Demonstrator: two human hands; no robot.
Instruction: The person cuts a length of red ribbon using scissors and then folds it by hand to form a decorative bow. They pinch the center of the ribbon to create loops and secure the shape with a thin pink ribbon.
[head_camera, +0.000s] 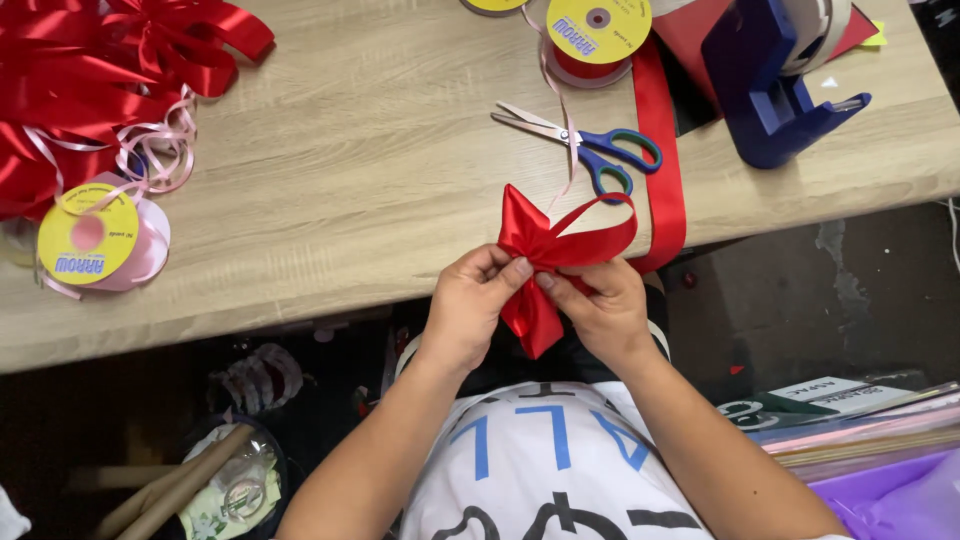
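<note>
A red ribbon bow (535, 240) is pinched at its middle between both my hands, just off the table's near edge. My left hand (472, 305) grips the left side, thumb on the fold. My right hand (600, 305) holds the right side, where a loop (600, 232) curls up. The bow's lower tail (530, 322) hangs between my hands. The red ribbon (660, 130) runs from the bow back across the table to a red spool (596, 35) with a yellow label.
Blue-handled scissors (590, 145) lie on the wooden table (350, 170) behind the bow. A blue tape dispenser (775, 95) stands at the right. A pile of red bows (90, 70) and a pink ribbon spool (95, 240) are at the left. Paper sheets (850, 420) lie below right.
</note>
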